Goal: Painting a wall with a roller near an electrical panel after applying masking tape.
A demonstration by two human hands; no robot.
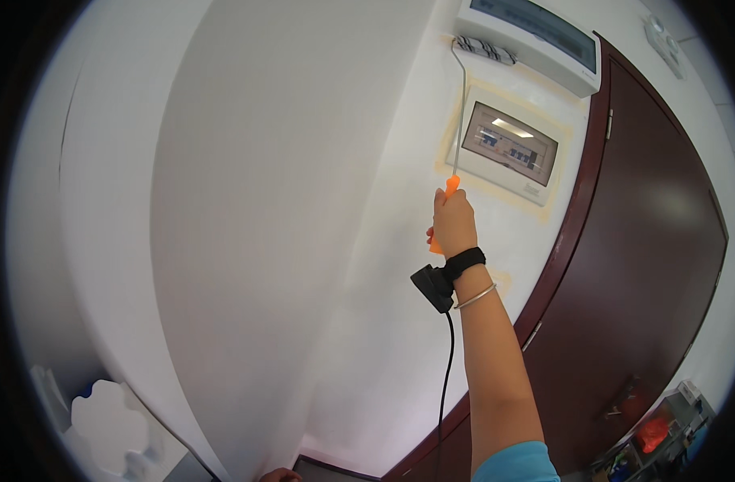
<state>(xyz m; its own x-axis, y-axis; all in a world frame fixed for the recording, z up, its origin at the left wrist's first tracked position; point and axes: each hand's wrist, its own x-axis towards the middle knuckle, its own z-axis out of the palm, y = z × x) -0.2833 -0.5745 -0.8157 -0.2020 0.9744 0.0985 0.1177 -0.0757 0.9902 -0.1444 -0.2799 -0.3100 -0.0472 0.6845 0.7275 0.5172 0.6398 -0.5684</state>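
My right hand (pixel 456 217) is closed around the orange handle of a paint roller (pixel 485 50), arm stretched upward. The roller's long metal rod runs up past the left edge of a breaker box (pixel 508 149) with a tinted window. Its grey, dark-striped sleeve lies against the white wall, just below a second, larger breaker box (pixel 544 40). Yellowish masking tape (pixel 544 215) borders the lower box. Only a small part of my left hand (pixel 281 475) shows at the bottom edge, low by the wall; its fingers cannot be made out.
A dark red door (pixel 649 217) with its frame stands right of the boxes. A black cable (pixel 446 377) hangs from the device on my right wrist. At lower right is a shelf (pixel 657 450) with assorted items. A white scalloped object (pixel 114 426) sits at lower left.
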